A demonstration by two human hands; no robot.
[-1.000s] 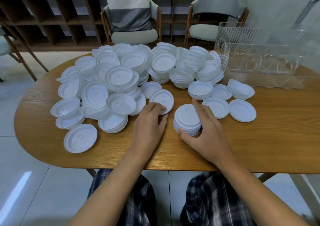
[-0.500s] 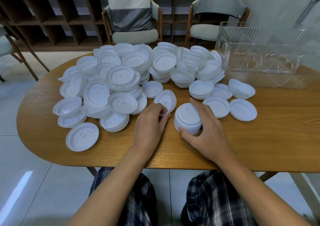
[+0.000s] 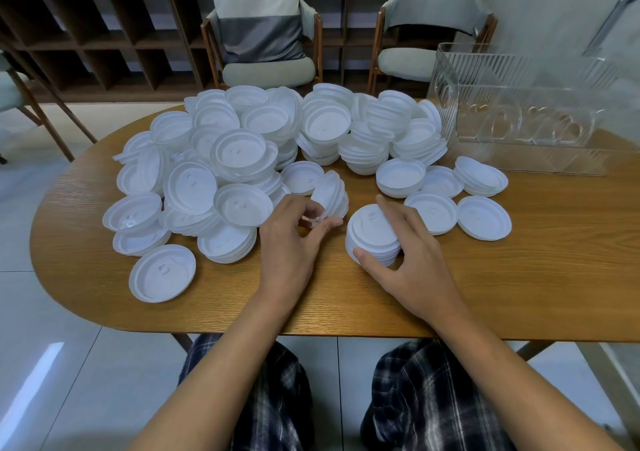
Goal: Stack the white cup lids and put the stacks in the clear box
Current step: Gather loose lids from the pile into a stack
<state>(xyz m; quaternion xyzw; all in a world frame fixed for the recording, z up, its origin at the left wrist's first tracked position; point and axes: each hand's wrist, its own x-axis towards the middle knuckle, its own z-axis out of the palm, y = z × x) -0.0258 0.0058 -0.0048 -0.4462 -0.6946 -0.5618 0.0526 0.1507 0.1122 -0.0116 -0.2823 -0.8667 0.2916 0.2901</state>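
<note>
Fingertips of our left hand [image 3: 294,239] pinch the near rim of a small clump of white cup lids [image 3: 332,192], which stands tilted almost on edge just left of the frame's center. How many lids are nested in it we cannot tell. Just right of center, our right hand [image 3: 412,256] curls around a flat stack [image 3: 372,234] on the wooden table [image 3: 519,277], thumb at its near edge and fingers over its far side.

We judge the step in hand to be stacking. The next move calls for carrying the clump a short way right, leveling it and seating it squarely on the stack while the right hand steadies the pile.

Beyond the hands, the big heap of lids [image 3: 242,152] fills the upper left and middle of the table. A few short piles and 1 single lid [image 3: 484,216] lie to the right. The clear box [image 3: 519,104] stands at the upper right and looks empty, so most of the task remains.

1 second ago the clump lay flat under our left fingertips. Half a second ago it had begun to tip, and now it is raised on its rim. The right hand has kept its hold on the stack.
</note>
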